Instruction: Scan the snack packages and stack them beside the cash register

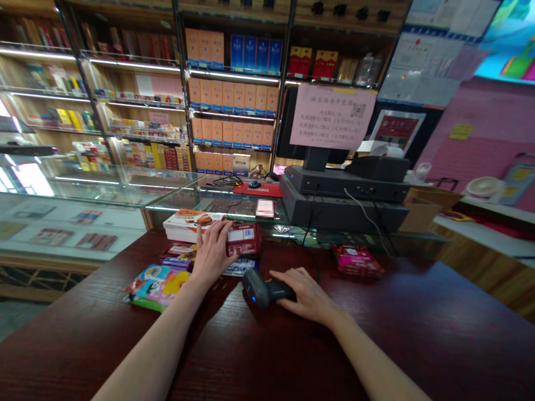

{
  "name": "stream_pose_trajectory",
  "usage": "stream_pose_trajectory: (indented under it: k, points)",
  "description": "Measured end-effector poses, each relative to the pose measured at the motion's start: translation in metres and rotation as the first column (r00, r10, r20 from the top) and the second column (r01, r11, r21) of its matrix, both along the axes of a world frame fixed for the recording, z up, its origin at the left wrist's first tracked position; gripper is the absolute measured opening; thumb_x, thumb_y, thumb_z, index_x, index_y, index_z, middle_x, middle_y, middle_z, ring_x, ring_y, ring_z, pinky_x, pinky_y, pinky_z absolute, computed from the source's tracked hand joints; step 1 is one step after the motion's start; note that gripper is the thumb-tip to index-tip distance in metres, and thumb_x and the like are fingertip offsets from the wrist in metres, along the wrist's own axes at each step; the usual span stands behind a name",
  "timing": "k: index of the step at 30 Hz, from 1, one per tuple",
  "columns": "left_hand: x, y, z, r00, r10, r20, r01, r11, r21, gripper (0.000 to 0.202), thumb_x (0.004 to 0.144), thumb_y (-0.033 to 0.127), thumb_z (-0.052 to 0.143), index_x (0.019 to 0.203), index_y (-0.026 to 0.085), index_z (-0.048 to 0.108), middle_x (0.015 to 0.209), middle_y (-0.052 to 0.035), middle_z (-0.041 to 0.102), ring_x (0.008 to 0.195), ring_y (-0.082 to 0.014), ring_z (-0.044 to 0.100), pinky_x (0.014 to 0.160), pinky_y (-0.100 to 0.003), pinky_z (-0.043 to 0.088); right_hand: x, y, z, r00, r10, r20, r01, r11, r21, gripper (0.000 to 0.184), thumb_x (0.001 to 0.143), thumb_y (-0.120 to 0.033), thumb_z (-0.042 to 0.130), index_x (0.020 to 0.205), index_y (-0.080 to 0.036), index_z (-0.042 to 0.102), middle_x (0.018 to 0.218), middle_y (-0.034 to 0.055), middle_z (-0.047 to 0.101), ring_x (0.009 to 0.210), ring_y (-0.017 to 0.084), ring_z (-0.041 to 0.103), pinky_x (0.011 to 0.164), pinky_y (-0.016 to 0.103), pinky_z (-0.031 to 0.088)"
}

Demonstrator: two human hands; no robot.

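My left hand [212,252] grips a dark red box [244,238] with a white label, holding it over a pile of snack packets on the dark wooden counter [418,334]. My right hand [307,295] is wrapped round the handle of a black barcode scanner [261,288] that rests on the counter, its head pointing left toward the pile. Under and beside the red box lie a white and orange box [188,223], a purple packet [178,259] and a colourful packet [156,285].
A pink snack packet [357,259] lies right of the scanner. A black till [343,195] with cables and a pink paper notice [332,116] stands behind on a glass case [104,189]. Shelves of boxed goods [229,100] fill the back wall.
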State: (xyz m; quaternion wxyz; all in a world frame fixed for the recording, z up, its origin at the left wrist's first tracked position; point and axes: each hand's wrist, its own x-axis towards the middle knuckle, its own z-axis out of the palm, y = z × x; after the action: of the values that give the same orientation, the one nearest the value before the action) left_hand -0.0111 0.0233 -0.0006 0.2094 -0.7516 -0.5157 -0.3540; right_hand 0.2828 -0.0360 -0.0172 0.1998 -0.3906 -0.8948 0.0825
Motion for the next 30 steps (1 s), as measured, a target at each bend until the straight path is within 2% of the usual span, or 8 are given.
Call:
stream_pose_trajectory:
  k: [8, 11, 15, 23, 30]
  points:
    - [-0.001, 0.0, 0.0, 1.0, 0.016, -0.008, -0.016, 1.0, 0.011, 0.088, 0.075, 0.029, 0.073, 0.152, 0.018, 0.033, 0.145, -0.0174, 0.05, 0.139, -0.0359, 0.042, 0.124, -0.063, 0.009, 0.011, 0.002, 0.01, 0.973, -0.09, -0.214, 0.109, 0.991, 0.079, 0.062, 0.083, -0.025, 0.068, 0.143, -0.025, 0.05, 0.119, 0.0092, 0.07, 0.106, 0.026, 0.063, 0.095, 0.042, 0.044]
    - [0.0, 0.0, 0.0, 1.0, 0.023, -0.008, -0.023, 1.0, 0.014, 0.087, 0.075, 0.029, 0.073, 0.152, 0.018, 0.033, 0.145, -0.0175, 0.05, 0.14, -0.0355, 0.042, 0.124, -0.062, 0.008, 0.017, 0.003, 0.013, 0.943, -0.119, -0.312, 0.151, 0.985, 0.081, 0.06, 0.084, -0.026, 0.066, 0.142, -0.027, 0.051, 0.116, 0.0078, 0.07, 0.105, 0.025, 0.064, 0.094, 0.041, 0.047]
    - [0.001, 0.001, -0.001, 1.0, 0.03, -0.002, -0.03, 0.999, 0.028, 0.086, 0.076, 0.029, 0.072, 0.152, 0.02, 0.033, 0.145, -0.017, 0.05, 0.139, -0.0353, 0.043, 0.124, -0.062, 0.009, 0.022, 0.004, 0.017, 0.902, -0.149, -0.405, 0.188, 0.981, 0.057, 0.064, 0.085, -0.029, 0.066, 0.146, -0.03, 0.048, 0.124, 0.0064, 0.07, 0.107, 0.025, 0.066, 0.097, 0.042, 0.048]
    - [0.001, 0.0, 0.0, 1.0, 0.023, 0.006, -0.023, 0.999, 0.038, 0.086, 0.076, 0.028, 0.071, 0.153, 0.02, 0.031, 0.145, -0.0174, 0.05, 0.139, -0.036, 0.043, 0.123, -0.063, 0.01, 0.02, 0.0, 0.022, 0.882, -0.137, -0.451, 0.136, 0.99, -0.036, 0.068, 0.087, -0.03, 0.065, 0.151, -0.034, 0.043, 0.133, 0.0064, 0.067, 0.123, 0.027, 0.06, 0.109, 0.052, 0.041]
    - [0.002, 0.0, -0.001, 1.0, 0.031, 0.002, -0.032, 0.998, 0.05, 0.084, 0.076, 0.029, 0.072, 0.151, 0.019, 0.034, 0.144, -0.018, 0.051, 0.139, -0.0363, 0.043, 0.124, -0.062, 0.01, 0.019, -0.001, 0.019, 0.898, -0.122, -0.422, 0.083, 0.991, -0.108, 0.075, 0.087, -0.029, 0.067, 0.154, -0.036, 0.035, 0.14, 0.0056, 0.063, 0.125, 0.027, 0.059, 0.11, 0.052, 0.041]
